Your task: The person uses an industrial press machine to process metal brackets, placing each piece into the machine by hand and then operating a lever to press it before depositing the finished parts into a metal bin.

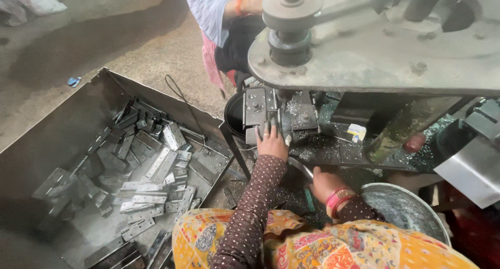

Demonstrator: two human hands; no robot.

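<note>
Two hands work at the drill press (364,50). The left hand (272,141) presses flat on a metal hinge (256,108) under it. The right hand (324,183) looks closed, holding unclear. Hinge seems hard, light, slippery; hold its flat edges.

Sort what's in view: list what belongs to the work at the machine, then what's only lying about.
In use:
left hand pressing a metal hinge plate at the drill press
right hand low by the round metal basin
bin of hinge plates

Lying about:
blue scrap on the floor
white sack
</note>
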